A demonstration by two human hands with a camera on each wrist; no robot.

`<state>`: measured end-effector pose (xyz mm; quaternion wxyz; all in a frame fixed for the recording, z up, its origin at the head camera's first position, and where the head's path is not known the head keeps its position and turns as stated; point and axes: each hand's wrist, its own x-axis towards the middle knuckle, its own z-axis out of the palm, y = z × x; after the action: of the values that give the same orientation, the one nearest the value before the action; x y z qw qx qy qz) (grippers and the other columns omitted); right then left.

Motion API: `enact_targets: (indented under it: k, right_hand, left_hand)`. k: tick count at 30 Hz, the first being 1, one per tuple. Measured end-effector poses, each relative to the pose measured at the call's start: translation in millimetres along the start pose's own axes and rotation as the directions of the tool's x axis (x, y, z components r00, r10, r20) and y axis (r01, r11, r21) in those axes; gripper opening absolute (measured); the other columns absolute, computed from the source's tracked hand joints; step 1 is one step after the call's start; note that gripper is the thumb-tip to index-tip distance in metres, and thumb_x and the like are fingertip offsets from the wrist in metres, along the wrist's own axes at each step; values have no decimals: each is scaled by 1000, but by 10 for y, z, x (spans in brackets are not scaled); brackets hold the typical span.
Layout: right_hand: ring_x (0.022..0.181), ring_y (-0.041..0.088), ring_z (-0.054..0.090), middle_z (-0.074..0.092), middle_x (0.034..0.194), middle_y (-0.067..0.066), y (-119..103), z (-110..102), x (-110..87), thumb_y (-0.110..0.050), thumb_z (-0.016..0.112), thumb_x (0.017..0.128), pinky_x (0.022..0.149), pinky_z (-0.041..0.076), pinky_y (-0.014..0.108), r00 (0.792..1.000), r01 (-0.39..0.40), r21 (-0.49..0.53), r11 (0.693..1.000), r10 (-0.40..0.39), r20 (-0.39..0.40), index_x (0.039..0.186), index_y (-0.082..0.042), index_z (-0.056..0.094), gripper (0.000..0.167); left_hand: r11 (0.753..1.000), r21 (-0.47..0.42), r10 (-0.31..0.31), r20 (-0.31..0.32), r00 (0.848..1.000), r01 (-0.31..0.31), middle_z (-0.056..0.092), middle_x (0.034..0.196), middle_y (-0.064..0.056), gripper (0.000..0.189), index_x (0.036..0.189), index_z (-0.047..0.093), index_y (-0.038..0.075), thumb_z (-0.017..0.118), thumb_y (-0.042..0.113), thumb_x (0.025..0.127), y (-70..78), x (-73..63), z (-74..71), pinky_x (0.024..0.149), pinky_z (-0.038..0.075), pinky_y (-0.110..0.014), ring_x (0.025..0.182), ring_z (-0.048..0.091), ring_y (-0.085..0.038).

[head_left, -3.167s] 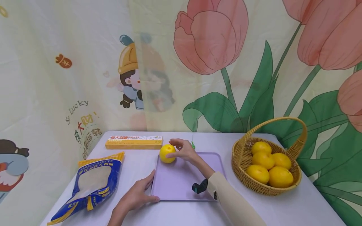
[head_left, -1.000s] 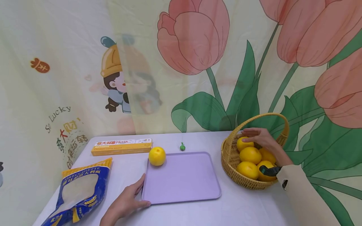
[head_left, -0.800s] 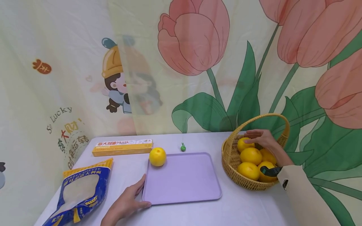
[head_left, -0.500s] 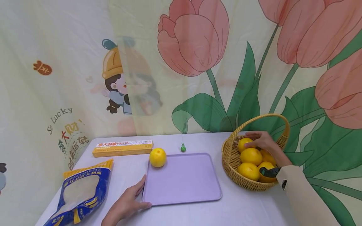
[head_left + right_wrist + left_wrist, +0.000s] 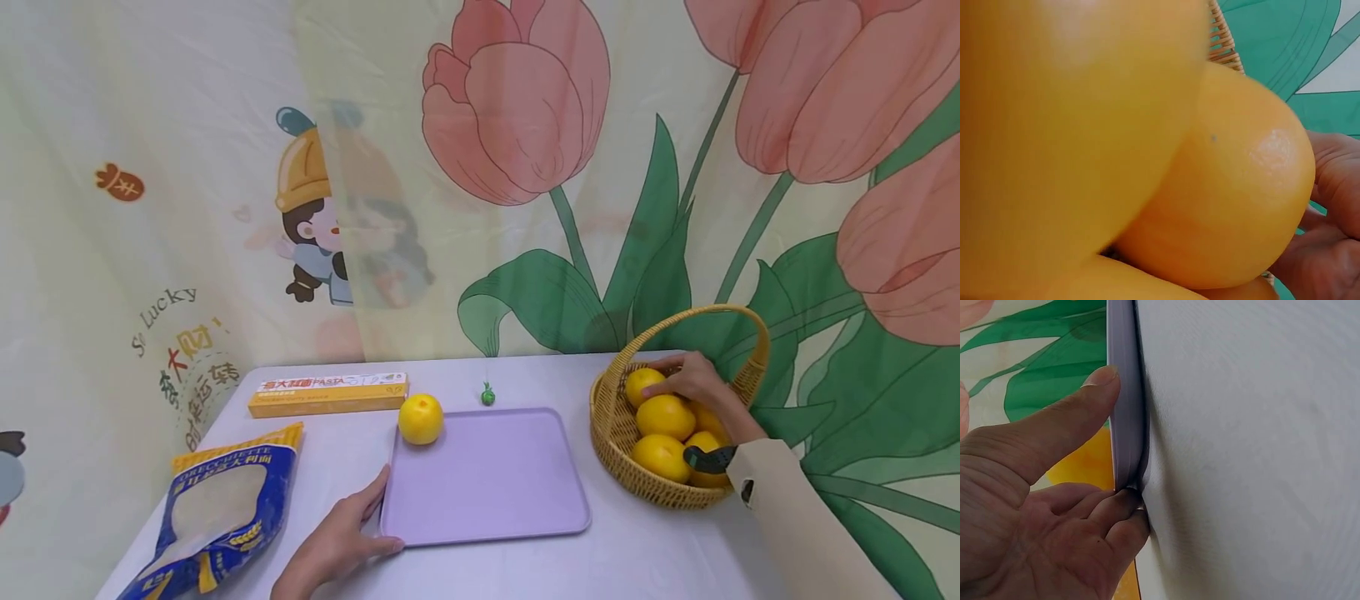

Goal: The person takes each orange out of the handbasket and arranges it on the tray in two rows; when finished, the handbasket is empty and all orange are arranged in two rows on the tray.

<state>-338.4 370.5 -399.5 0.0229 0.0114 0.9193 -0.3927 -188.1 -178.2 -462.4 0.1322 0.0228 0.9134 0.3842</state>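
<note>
In the head view a pale purple tray (image 5: 487,483) lies on the table, with a yellow-orange orange (image 5: 421,419) at its far left corner. My left hand (image 5: 337,537) holds the tray's near left corner; in the left wrist view the thumb (image 5: 1079,422) lies against the rim and the fingers bend at the corner. At the right, my right hand (image 5: 697,385) reaches into the wicker basket (image 5: 609,446) and grips the rearmost orange (image 5: 642,387), thumb on its near side. Several more oranges (image 5: 665,417) lie below it. The right wrist view shows this orange (image 5: 1241,169) against the fingers.
A pasta box (image 5: 328,396) lies behind the tray at the left. Nearer is a blue bag of pasta (image 5: 225,508). A small green object (image 5: 488,395) sits behind the tray. The basket's tall handle (image 5: 675,321) arches beside my right hand; a printed curtain (image 5: 525,250) hangs behind.
My right hand has let go of the orange at the tray's corner and moved right to the basket. There its fingers have come down around the rearmost orange. My left hand has stayed at the tray.
</note>
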Motion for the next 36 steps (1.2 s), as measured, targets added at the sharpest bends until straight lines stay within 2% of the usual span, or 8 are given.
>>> enact_targets:
  k: [8,12,17,19,24,27,31,36]
  right_hand:
    - [103,31,64,62,140,33,-10,-5,-38,-34,89,91,81,61,30,1000,26,46,999,-26,6,144,6,64,71]
    - [103,30,62,62,139,33,38,-38,-54,-37,88,92,78,59,28,998,51,48,998,-50,-28,142,10,64,73]
    - [99,20,66,68,136,31,53,-76,-87,-35,87,94,77,61,25,994,95,57,994,-92,-61,142,11,63,71]
    - [102,20,68,68,137,31,30,-89,-103,-36,86,95,79,62,23,993,96,70,993,-91,-72,144,10,63,71]
    - [118,28,68,60,148,32,-79,-142,-164,-42,80,99,85,60,19,992,96,114,989,-85,-93,153,6,55,77]
    - [114,17,68,59,151,31,-132,-179,-210,-44,78,100,86,61,19,991,102,140,985,-87,-105,156,4,53,77]
    - [100,-4,66,64,147,25,-181,-238,-298,-44,77,101,87,63,22,988,125,155,980,-108,-109,154,0,57,72]
    - [100,-5,68,66,147,23,-268,-317,-482,-44,73,104,90,63,24,986,162,136,978,-154,-66,156,-4,56,68]
  left_hand:
    - [1000,-11,-22,9,1000,22,36,168,-28,118,168,31,1,100,22,74,13,7,-7,126,32,-66,154,37,-52]
    - [1000,-17,-10,7,1000,10,37,168,-28,117,167,32,1,100,21,74,9,-7,-5,126,33,-66,153,38,-51]
    - [1000,-15,-11,9,1000,11,37,168,-28,117,167,33,1,100,21,74,-1,-5,1,126,33,-66,154,38,-51]
    - [1000,-13,-8,7,1000,8,37,168,-28,117,168,33,1,100,21,74,-3,-7,-3,127,32,-66,154,37,-51]
    - [1000,-6,-4,3,1000,4,37,168,-28,117,168,32,1,100,21,74,-7,-10,-8,127,31,-66,154,37,-52]
    - [1000,-11,-9,5,1000,9,37,168,-28,117,168,32,1,100,21,74,-10,-10,-7,126,31,-67,154,37,-52]
    - [1000,-11,-8,7,1000,8,37,168,-28,118,168,32,1,100,21,74,-8,-7,-10,127,32,-66,154,37,-52]
    - [1000,-9,3,7,1000,-3,36,168,-29,118,167,32,0,100,21,74,-2,-13,-21,127,31,-66,154,36,-52]
